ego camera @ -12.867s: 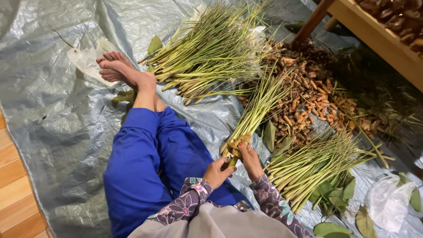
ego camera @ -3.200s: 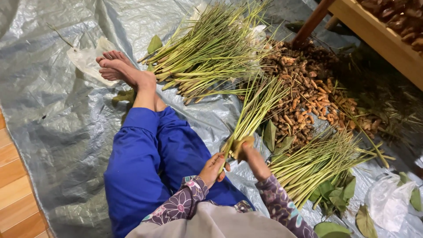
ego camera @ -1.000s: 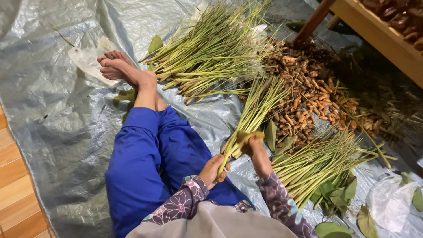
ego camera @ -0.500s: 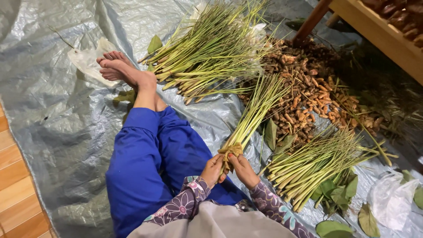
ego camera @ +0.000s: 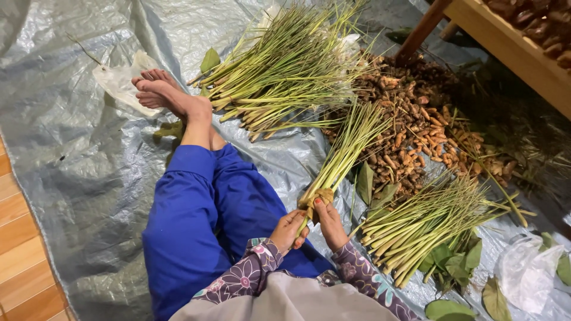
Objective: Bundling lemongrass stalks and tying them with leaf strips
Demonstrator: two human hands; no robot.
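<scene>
Head view shows a lemongrass bundle (ego camera: 342, 157) slanting over the lap, its base clenched in the left hand (ego camera: 289, 229) while the right hand (ego camera: 329, 223) grasps a tan strip (ego camera: 321, 196) wrapped there, apparently binding it, with loose stalks (ego camera: 428, 220) and brown roots (ego camera: 416, 128) alongside on grey tarp (ego camera: 71, 154).

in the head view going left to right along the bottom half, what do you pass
wooden floor → grey tarp → blue trouser legs → left hand → right hand at the bundle's tied end → loose stalk pile → white plastic bag
</scene>
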